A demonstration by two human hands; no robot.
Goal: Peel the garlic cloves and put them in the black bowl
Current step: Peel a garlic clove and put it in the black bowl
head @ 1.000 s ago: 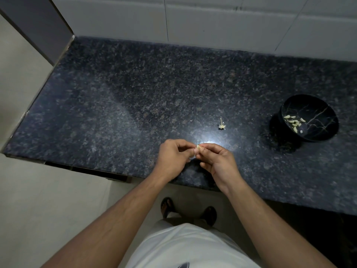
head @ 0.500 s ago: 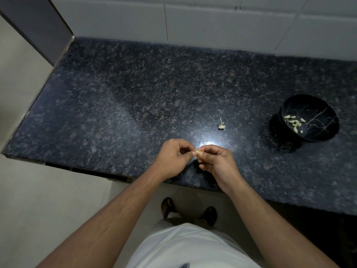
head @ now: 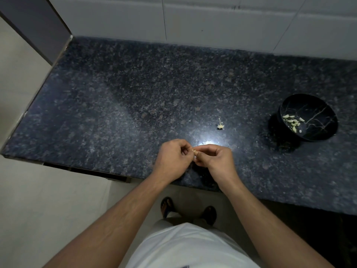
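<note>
From the head view, the left hand [head: 173,158] and the right hand [head: 216,160] meet just above the near edge of the dark speckled granite countertop [head: 119,105], each with fingers curled and pinching one end of a small pale garlic clove [head: 194,151] held between their fingertips. Far to the right on the counter sits the round black bowl with thin white marble-like veins [head: 316,105], holding a cluster of pale peeled garlic cloves [head: 292,122] on its left inner side. Between hands and bowl, just beyond the hands, a small pale garlic stem and root remnant [head: 220,126] lies on the stone below the white tiled wall [head: 212,22].
</note>
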